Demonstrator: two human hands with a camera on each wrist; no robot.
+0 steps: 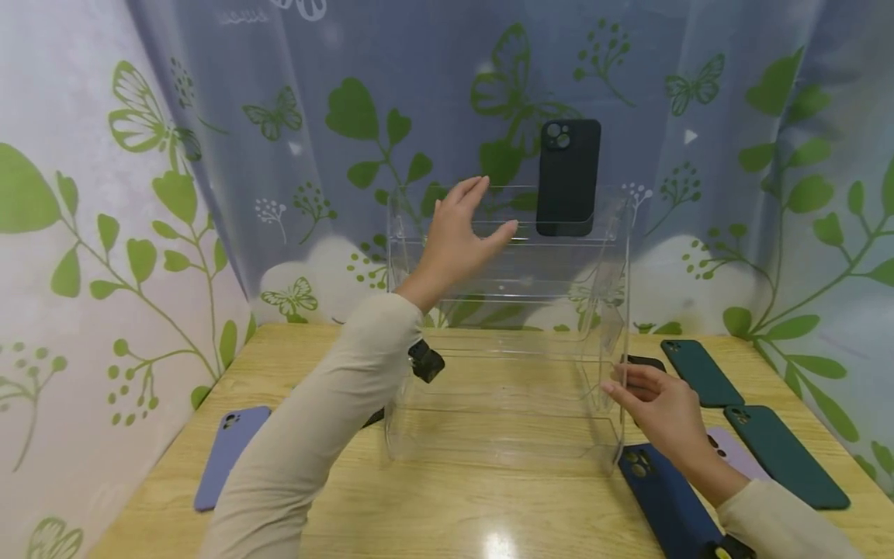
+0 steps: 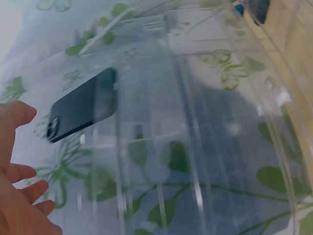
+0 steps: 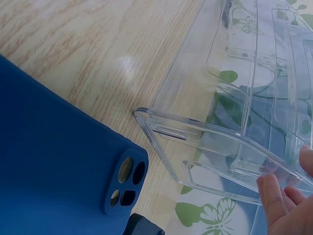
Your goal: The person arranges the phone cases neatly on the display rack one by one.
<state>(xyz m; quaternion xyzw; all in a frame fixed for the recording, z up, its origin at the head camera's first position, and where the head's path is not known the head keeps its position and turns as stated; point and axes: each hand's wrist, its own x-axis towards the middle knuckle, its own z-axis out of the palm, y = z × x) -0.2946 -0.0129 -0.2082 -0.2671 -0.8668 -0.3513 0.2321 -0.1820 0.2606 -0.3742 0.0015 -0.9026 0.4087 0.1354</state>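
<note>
A clear plastic tiered rack [image 1: 503, 450] stands on the table. One black phone case [image 1: 567, 178] leans upright on its top tier, towards the right, camera cutouts at the top. My left hand [image 1: 457, 237] is raised at the rack's top tier, left of that case, thumb and fingers spread and holding nothing. In the left wrist view a gap separates the fingers from the black case [image 2: 83, 105]. Low on the rack's right side, my right hand [image 1: 667, 411] pinches the edge of the side panel [image 3: 215, 129] between thumb and fingers.
A dark blue case [image 1: 667, 497], a lilac case [image 1: 742, 454] and two dark green cases [image 1: 785, 454] lie right of the rack; a black one [image 1: 646, 362] is partly hidden behind my right hand. A periwinkle case [image 1: 233, 454] lies left. A leaf-patterned curtain [image 1: 433, 101] hangs behind.
</note>
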